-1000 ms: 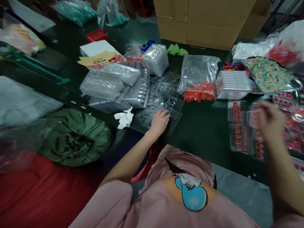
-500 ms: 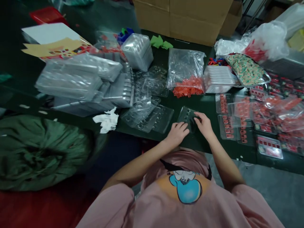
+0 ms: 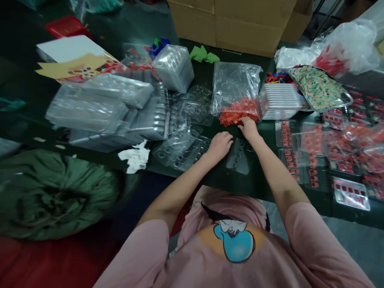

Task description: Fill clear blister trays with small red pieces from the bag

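Observation:
A clear plastic blister tray (image 3: pixel 238 159) with a row of small cavities lies flat on the dark green table in front of me. My left hand (image 3: pixel 221 144) is just past the tray's left side, its fingers bent and pressed together; what they hold, if anything, is hidden. My right hand (image 3: pixel 249 129) reaches over the tray to the near edge of a heap of small orange plastic pieces (image 3: pixel 232 114). Its fingers are curled at the heap, and I cannot make out what is between them. The heap spills from a clear plastic bag (image 3: pixel 237 82).
Loose clear blisters (image 3: pixel 180 150) and tall blister stacks (image 3: pixel 90 104) stand at the left, near a crumpled white tissue (image 3: pixel 135 157). Blisters filled with orange pieces (image 3: pixel 291 162) lie at the right. Behind are a tray of small green-and-tan parts (image 3: pixel 321 86) and a cardboard box (image 3: pixel 234 24).
Both hands have left the clear blister tray and moved forward. The right hand has reached the orange heap; the left has moved away from the tray's near left corner.

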Demonstrator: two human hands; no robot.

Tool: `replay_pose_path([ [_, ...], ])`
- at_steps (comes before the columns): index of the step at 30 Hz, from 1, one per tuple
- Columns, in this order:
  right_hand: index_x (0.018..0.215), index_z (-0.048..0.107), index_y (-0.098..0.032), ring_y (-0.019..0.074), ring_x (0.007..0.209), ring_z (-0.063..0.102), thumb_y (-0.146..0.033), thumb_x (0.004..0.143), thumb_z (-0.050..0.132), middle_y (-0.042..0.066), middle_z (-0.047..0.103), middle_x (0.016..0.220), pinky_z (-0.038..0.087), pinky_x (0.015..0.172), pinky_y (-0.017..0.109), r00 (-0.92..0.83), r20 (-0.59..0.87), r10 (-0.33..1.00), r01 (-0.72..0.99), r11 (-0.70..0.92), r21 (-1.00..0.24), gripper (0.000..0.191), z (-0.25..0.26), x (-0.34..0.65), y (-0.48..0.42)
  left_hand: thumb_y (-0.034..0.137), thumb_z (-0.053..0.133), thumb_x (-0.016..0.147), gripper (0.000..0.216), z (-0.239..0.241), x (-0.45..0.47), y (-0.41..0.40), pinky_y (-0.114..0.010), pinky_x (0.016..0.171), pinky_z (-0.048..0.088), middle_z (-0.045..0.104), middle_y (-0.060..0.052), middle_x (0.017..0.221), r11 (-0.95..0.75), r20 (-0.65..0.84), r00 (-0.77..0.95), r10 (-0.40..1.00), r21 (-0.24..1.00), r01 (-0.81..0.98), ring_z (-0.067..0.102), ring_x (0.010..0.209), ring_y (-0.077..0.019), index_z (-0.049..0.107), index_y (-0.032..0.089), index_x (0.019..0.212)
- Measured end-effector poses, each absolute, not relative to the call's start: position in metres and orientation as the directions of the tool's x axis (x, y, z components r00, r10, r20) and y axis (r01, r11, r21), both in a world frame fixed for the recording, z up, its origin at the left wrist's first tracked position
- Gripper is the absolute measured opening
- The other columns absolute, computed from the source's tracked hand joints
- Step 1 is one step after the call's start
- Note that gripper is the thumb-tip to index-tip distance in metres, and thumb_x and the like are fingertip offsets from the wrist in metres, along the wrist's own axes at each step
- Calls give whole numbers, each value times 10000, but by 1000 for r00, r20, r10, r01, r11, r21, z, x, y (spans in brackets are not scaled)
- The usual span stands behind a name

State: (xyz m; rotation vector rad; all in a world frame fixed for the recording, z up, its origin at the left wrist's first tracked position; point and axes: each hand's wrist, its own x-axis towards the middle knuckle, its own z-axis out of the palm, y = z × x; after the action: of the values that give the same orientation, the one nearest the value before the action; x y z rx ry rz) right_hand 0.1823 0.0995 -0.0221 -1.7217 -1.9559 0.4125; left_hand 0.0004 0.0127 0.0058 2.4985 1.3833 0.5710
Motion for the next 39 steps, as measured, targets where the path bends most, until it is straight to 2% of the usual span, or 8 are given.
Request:
replay_pose_path([
  [3, 925, 681, -159, 240, 909, 631, -65, 754, 638, 107, 664, 969, 494, 888, 407, -61, 153, 986, 822, 137, -553, 200, -28, 180, 99, 192, 578, 872, 190, 3, 0, 42, -356, 882, 470, 690, -116, 1021, -425, 198, 377, 905, 470, 774, 626, 950, -232, 704, 149, 1008],
  [8, 912, 653, -188, 162, 782, 639, -172, 750, 661, 17, 660, 835, 528, 815, 332, -17, 103, 995, 428, 100, -898, 163, -26, 194, 68, 169, 632, 820, 164, -1, 5, 51, -336, 853, 478, 710, -77, 925, -298, 171, 252, 952, 699, 650, 637, 822, -194, 720, 166, 958],
  [13, 921, 668, -206, 179, 884, 673, -361, 736, 710, 45, 686, 994, 543, 807, 331, 31, 56, 998, 78, 53, -996, 245, -16, 197, 20, 186, 660, 806, 146, 3, 21, 35, -289, 807, 491, 712, -50, 900, 26, -49, 174, 983, 991, 133, 654, 813, -156, 704, 160, 942],
  [16, 944, 653, -219, 178, 893, 672, -409, 737, 725, 38, 701, 971, 548, 827, 342, 56, 31, 998, -40, 34, -999, 290, -9, 188, -4, 226, 715, 790, 166, 8, 32, 21, -224, 704, 489, 701, -35, 860, 372, -303, 269, 914, 891, -260, 662, 747, -113, 675, 149, 931],
  [19, 921, 650, -222, 171, 876, 661, -376, 733, 742, 26, 704, 932, 541, 838, 342, 79, 49, 996, -70, 54, -996, 260, -4, 180, -18, 198, 785, 732, 186, 11, 37, 9, -172, 641, 477, 663, 6, 739, 541, -424, 343, 838, 724, -428, 626, 645, -63, 644, 140, 838],
  [22, 901, 668, -221, 162, 850, 641, -318, 729, 744, 17, 697, 908, 521, 773, 311, 96, 98, 991, 2, 99, -995, 211, 0, 178, -24, 174, 791, 726, 186, 12, 36, 2, -155, 614, 485, 650, 17, 691, 600, -469, 376, 799, 646, -472, 603, 595, -46, 627, 139, 808],
  [27, 905, 689, -214, 142, 773, 594, -303, 737, 719, 6, 681, 873, 441, 642, 270, 34, 134, 990, 223, 123, -967, 192, 7, 184, -25, 142, 808, 689, 218, 18, 32, 0, -162, 607, 500, 641, 26, 674, 601, -475, 369, 799, 668, -439, 603, 573, -46, 608, 135, 776],
  [39, 908, 684, -217, 141, 766, 609, -329, 783, 658, 5, 692, 876, 448, 647, 263, -153, 90, 984, 307, 133, -942, 171, 7, 195, -28, 219, 859, 605, 315, 18, 23, 5, -191, 603, 460, 677, -16, 693, 587, -475, 436, 764, 793, -165, 659, 652, -106, 611, 139, 782],
])
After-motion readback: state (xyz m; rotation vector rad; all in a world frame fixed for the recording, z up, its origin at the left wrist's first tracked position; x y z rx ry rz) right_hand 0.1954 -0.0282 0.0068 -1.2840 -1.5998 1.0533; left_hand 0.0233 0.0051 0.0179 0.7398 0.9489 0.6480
